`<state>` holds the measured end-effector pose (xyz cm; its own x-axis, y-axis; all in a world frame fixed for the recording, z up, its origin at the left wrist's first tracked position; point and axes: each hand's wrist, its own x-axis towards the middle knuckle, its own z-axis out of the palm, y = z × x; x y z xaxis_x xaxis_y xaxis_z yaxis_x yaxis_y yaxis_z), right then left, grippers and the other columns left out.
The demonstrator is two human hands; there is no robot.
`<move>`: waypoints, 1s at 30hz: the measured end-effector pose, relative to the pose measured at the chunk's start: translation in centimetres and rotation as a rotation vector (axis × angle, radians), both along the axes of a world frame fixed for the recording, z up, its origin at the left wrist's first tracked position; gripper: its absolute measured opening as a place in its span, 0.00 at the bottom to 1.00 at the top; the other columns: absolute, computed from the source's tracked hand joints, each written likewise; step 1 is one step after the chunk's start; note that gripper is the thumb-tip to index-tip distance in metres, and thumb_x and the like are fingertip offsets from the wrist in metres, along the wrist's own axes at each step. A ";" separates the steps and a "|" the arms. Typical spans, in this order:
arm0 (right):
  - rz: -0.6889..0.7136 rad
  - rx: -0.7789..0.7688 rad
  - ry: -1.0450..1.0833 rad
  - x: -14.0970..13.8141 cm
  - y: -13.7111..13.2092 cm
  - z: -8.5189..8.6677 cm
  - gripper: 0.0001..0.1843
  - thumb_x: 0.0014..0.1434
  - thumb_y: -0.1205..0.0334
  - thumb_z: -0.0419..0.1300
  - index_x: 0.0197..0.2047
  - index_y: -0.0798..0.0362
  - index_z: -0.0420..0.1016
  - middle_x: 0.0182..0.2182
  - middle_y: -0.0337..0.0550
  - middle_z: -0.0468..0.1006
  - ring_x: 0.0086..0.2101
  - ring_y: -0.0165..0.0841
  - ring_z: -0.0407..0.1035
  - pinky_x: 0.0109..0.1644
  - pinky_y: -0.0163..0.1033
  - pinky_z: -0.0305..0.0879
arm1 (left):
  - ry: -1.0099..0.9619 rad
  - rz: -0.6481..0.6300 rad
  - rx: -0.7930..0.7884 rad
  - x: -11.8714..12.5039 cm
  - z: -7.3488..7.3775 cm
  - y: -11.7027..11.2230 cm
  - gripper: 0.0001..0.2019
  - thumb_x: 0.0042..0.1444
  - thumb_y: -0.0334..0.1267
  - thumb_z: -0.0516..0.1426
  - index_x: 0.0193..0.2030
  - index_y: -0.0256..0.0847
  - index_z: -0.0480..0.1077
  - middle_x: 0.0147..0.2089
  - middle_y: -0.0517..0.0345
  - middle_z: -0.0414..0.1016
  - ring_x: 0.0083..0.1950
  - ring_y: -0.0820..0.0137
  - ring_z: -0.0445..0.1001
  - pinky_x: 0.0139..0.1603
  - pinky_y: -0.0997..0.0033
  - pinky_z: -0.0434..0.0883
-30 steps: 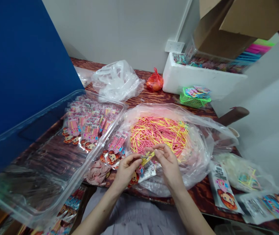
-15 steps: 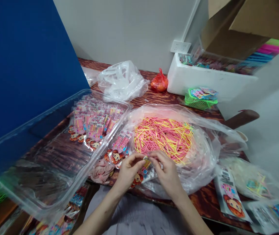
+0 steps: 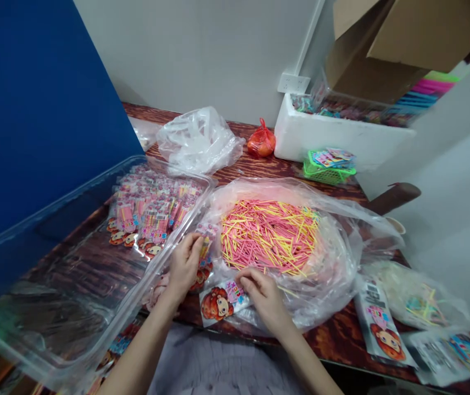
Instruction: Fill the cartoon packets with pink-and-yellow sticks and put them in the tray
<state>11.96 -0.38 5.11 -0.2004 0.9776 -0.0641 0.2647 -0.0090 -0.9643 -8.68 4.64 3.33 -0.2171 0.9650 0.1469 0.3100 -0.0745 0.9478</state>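
1. Right now the left hand [image 3: 185,263] has its fingers closed on a filled packet [image 3: 205,248], held at the near wall of the tub [image 3: 128,310]. It is just beside the packets [image 3: 148,216] stacked inside.
2. Meanwhile the right hand [image 3: 262,293] rests on a flat packet [image 3: 218,303] that lies at the front edge of the worktop [image 3: 259,164], against the bag [image 3: 337,258]. Its fingers are bent, with the tips on the packet's top end. I cannot tell whether they pinch it or only press on it.
3. Pink and yellow sticks [image 3: 270,233] lie heaped in the open bag, just beyond the right hand.
4. To my eye the filled packet handles best held level, with a grip across its middle, so its contents do not slide towards one end. The stacked packets lie in overlapping rows with the printed faces towards the near side, so one more would sit well laid flat the same way, not dropped.
5. Probably the flat packet's film is slippery. It sits close to the worktop's edge, so firm fingertip pressure near its top end should stop it sliding off.
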 end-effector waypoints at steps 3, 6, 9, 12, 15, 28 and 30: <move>-0.049 0.055 -0.110 1.2 1.0 -1.8 0.09 0.62 0.61 0.54 0.36 0.50 0.76 0.31 0.40 0.78 0.35 0.35 0.70 0.40 0.38 0.64 | 0.181 0.053 0.053 0.5 -1.4 1.9 0.16 0.63 0.46 0.50 0.30 0.40 0.69 0.27 0.62 0.68 0.31 0.71 0.67 0.34 0.75 0.64; -0.144 0.141 -0.275 3.0 2.1 -2.7 0.11 0.63 0.61 0.52 0.36 0.51 0.75 0.33 0.43 0.78 0.37 0.37 0.70 0.42 0.40 0.63 | 0.197 0.128 0.052 0.8 -2.6 2.8 0.14 0.63 0.46 0.50 0.31 0.40 0.69 0.27 0.62 0.69 0.30 0.71 0.67 0.34 0.75 0.63; -0.201 0.178 -0.457 4.3 3.1 -3.0 0.11 0.63 0.63 0.51 0.35 0.51 0.74 0.34 0.45 0.77 0.38 0.39 0.70 0.44 0.42 0.63 | 0.238 0.194 0.043 0.6 -3.0 3.2 0.13 0.63 0.44 0.50 0.33 0.40 0.69 0.28 0.61 0.70 0.32 0.69 0.69 0.37 0.72 0.65; -0.165 0.192 -0.568 4.5 3.8 -3.3 0.11 0.63 0.65 0.50 0.35 0.52 0.74 0.35 0.47 0.77 0.39 0.40 0.70 0.46 0.43 0.63 | 0.283 0.187 0.042 0.4 -2.8 3.4 0.13 0.64 0.44 0.49 0.41 0.39 0.71 0.38 0.53 0.76 0.41 0.63 0.74 0.45 0.66 0.68; -0.124 0.224 -0.618 4.0 4.2 -3.5 0.12 0.64 0.66 0.50 0.35 0.51 0.73 0.35 0.46 0.76 0.40 0.39 0.69 0.46 0.42 0.63 | 0.408 0.132 0.096 0.6 -2.0 2.5 0.18 0.65 0.43 0.49 0.57 0.37 0.66 0.55 0.43 0.73 0.56 0.57 0.71 0.57 0.56 0.65; -0.089 0.319 -1.260 -0.7 7.2 -1.6 0.10 0.59 0.65 0.59 0.43 0.60 0.74 0.42 0.58 0.74 0.44 0.47 0.64 0.46 0.48 0.57 | 0.545 -0.241 0.241 6.0 -3.5 -6.3 0.15 0.63 0.31 0.51 0.55 0.44 0.68 0.58 0.47 0.70 0.60 0.58 0.67 0.60 0.51 0.68; -0.063 0.323 -1.298 -1.1 7.5 -1.6 0.09 0.58 0.71 0.56 0.43 0.60 0.73 0.40 0.58 0.74 0.43 0.47 0.65 0.45 0.48 0.57 | 0.561 -0.290 0.227 6.3 -4.3 -6.5 0.15 0.62 0.31 0.51 0.55 0.44 0.68 0.57 0.47 0.71 0.60 0.58 0.68 0.59 0.52 0.69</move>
<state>10.89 7.16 3.50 -0.1253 0.9902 0.0620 0.9920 0.1241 0.0217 -2.36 -1.83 -0.95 0.2147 0.9048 0.3678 0.6889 -0.4073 0.5996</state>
